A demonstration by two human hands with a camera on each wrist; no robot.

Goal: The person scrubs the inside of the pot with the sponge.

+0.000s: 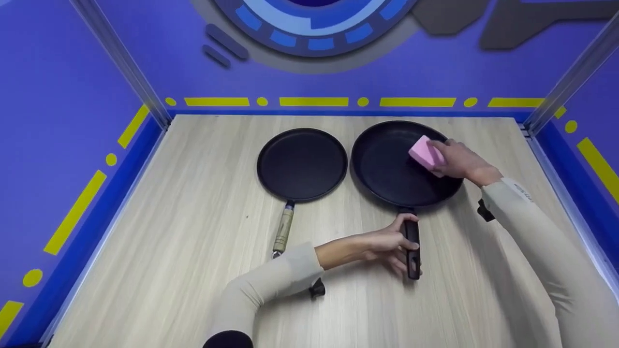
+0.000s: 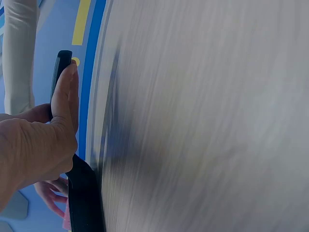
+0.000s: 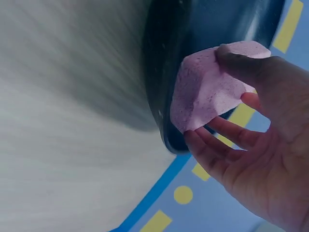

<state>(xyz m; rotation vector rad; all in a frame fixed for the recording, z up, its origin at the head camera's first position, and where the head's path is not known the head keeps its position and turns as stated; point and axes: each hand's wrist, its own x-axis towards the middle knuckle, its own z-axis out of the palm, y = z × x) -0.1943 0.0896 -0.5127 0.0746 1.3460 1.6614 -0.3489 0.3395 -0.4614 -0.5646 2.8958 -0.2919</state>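
Note:
A deep black frying pan (image 1: 387, 169) is at the back right of the table. My left hand (image 1: 389, 244) grips its black handle (image 1: 412, 241), thumb on one side and fingers round the other, as the left wrist view also shows. In my right hand (image 1: 457, 159) is a pink sponge (image 1: 425, 153), pinched between thumb and fingers at the right part of the pan's inside. From the right wrist view, the sponge (image 3: 207, 87) looks porous and block-shaped, overlapping the pan's rim and wall.
Left of the frying pan lies a flat black pan (image 1: 302, 164) with a wood-patterned handle (image 1: 284, 227), its end partly behind my left sleeve. Blue panels (image 1: 309, 87) with yellow marks enclose the wooden table (image 1: 203, 217) at the back and sides.

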